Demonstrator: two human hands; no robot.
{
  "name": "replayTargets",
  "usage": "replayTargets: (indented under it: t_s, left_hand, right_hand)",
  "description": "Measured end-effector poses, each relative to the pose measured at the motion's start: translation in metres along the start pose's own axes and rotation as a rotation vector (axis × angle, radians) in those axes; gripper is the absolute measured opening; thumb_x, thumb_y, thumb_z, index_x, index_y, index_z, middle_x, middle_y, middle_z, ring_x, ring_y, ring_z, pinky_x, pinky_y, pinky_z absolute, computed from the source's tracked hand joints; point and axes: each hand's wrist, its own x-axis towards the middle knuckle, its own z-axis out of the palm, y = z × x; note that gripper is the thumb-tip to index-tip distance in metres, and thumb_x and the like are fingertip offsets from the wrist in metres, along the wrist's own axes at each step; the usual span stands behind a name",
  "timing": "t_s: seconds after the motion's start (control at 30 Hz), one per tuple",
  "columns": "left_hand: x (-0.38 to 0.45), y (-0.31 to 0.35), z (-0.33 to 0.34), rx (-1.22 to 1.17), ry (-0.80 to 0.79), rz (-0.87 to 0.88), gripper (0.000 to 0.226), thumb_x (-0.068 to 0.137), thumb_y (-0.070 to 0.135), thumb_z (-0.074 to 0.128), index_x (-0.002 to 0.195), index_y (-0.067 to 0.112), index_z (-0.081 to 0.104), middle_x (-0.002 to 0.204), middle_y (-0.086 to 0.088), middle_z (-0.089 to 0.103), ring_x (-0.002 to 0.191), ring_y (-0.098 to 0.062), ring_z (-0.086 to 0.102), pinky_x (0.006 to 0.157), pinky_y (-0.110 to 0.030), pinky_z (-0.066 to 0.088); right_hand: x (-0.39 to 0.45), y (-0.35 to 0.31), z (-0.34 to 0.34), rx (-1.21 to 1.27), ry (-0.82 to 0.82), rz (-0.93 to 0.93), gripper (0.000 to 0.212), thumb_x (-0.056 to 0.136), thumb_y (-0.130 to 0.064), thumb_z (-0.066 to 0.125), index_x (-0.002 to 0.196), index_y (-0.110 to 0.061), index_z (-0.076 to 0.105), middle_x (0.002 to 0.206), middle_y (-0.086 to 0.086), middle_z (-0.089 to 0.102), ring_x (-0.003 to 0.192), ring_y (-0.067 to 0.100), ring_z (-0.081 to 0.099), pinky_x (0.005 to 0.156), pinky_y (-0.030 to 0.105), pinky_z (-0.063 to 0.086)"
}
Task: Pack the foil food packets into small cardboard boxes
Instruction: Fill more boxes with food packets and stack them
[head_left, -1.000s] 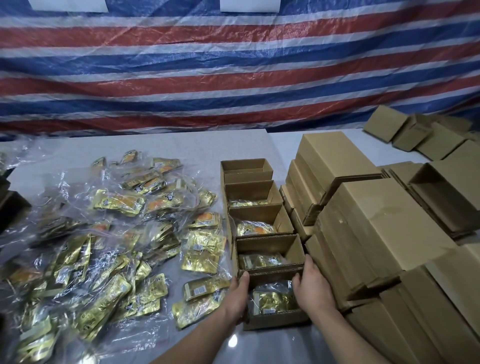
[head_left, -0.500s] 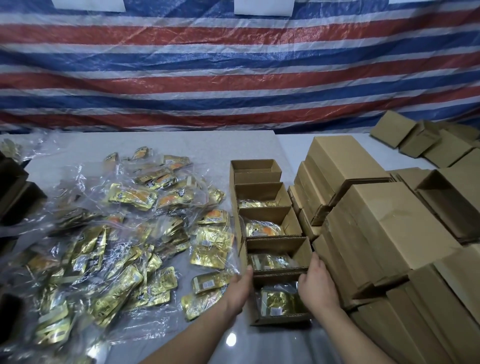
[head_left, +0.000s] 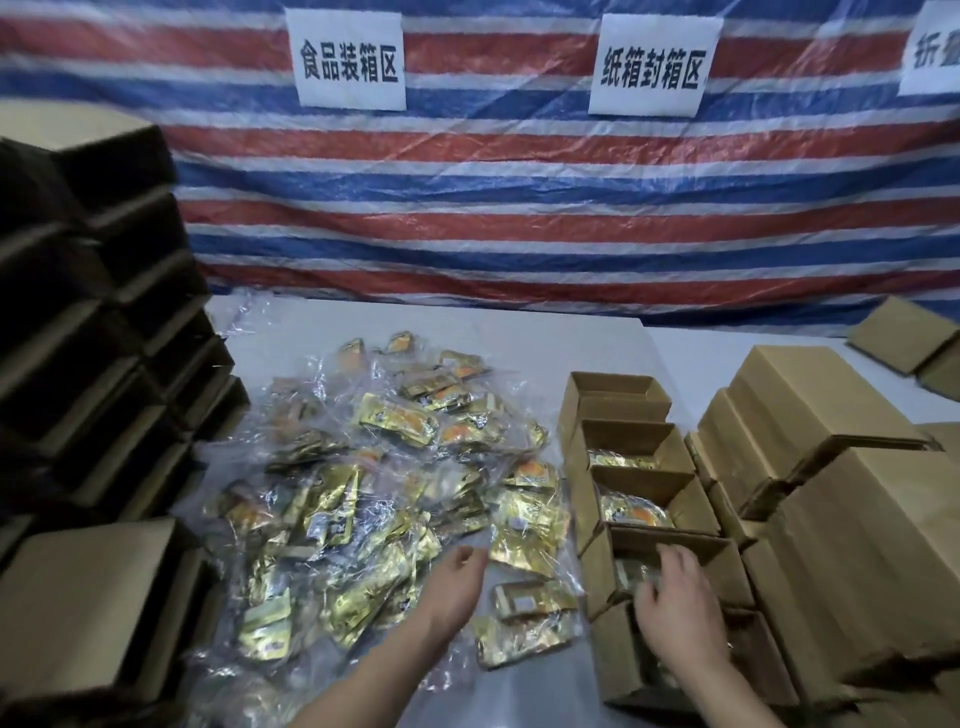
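Filling the row of boxes (head_left: 631, 452) near the table's right edge. Left hand (head_left: 457, 574) loosely spread over the packets (head_left: 395, 478); right hand (head_left: 675, 597) spread, pressing into a box. Next: pinch another packet.

I see gold foil packets (head_left: 395, 499) in clear wrap, heaped loose at table centre. Just right: row of five small open cardboard boxes (head_left: 631, 483), several w/ packets inside.

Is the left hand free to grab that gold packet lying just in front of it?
Probably yes. The left hand hovers open, holding nothing, and the gold packet lies exposed on the table just beyond its fingertips, with only loose clear wrap nearby.
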Motion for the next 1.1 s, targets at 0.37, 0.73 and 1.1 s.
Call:
replayTargets:
  t_s: [0.37,0.73,1.1]
  left_hand:
    - [-0.064,0.032,-0.115,0.097,0.287,0.296,0.011,0.100,0.037,0.046,0.098,0.036,0.057,0.093,0.016,0.063,0.076,0.011,0.059,0.059,-0.006,0.043]
    - [-0.160,0.093,-0.183,0.174,0.570,0.589,0.026,0.098,0.045,0.044,0.116,0.034,0.058,0.110,0.021,0.061,0.101,0.008,0.055,0.091,-0.023,0.049]
    - [-0.236,0.193,-0.324,0.713,1.167,0.613,0.027,0.098,0.035,0.047,0.116,0.018,0.058,0.112,0.000,0.062,0.105,-0.018,0.056,0.091,-0.036,0.049]
  right_hand:
    - [-0.027,-0.172,-0.011,0.287,-0.059,-0.291,0.047,0.098,-0.025,0.052,0.143,-0.016,0.048,0.142,-0.001,0.050,0.129,0.019,0.048,0.108,0.045,0.043]
    - [-0.054,-0.323,-0.064,0.676,-0.064,-0.681,0.026,0.097,-0.021,0.057,0.122,-0.019,0.064,0.106,-0.010,0.064,0.093,-0.001,0.058,0.077,0.013,0.041]
    - [-0.117,-0.521,-0.106,0.779,-0.167,-1.118,0.024,0.092,-0.024,0.058,0.116,-0.021,0.061,0.109,-0.002,0.063,0.102,0.004,0.057,0.088,0.021,0.045]
